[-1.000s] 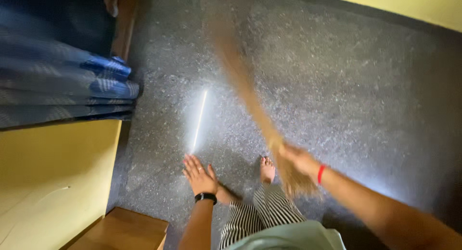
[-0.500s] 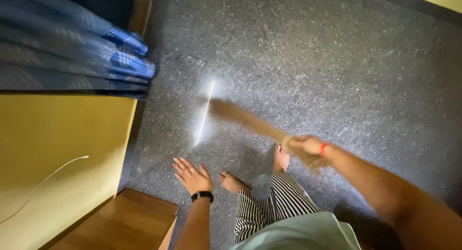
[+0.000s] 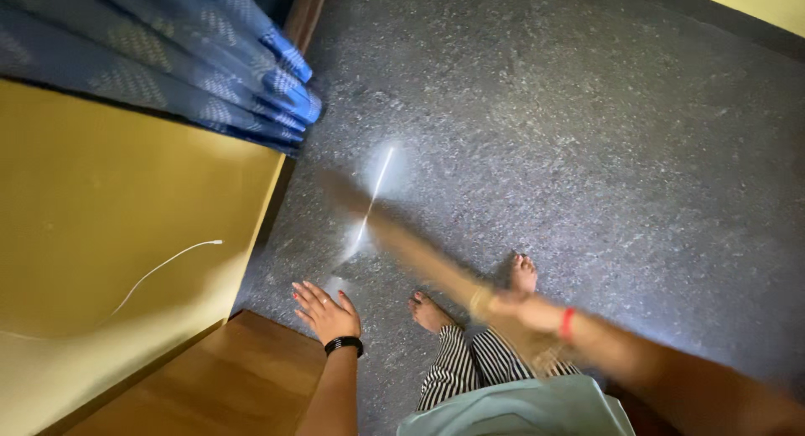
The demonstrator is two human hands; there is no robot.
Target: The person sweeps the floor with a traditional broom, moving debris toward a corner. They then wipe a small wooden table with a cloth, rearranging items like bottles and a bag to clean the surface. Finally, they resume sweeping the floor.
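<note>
One speckled grey floor (image 3: 587, 134) fills most of the view, with one yellow wall (image 3: 126, 218) and one blue curtain (image 3: 210, 59) on the left. One blurred straw broom (image 3: 402, 239) slants from near right toward far left over the floor. Its handle end sits in the right hand (image 3: 524, 310), fingers wrapped around it. Hanging free at near left, the left hand (image 3: 325, 310) has spread fingers. Two bare feet stand between.

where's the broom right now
In the head view the broom is low and centre, gripped by the right hand, its blurred bristle end slanting up-left across the grey floor toward the streak of light.
</note>
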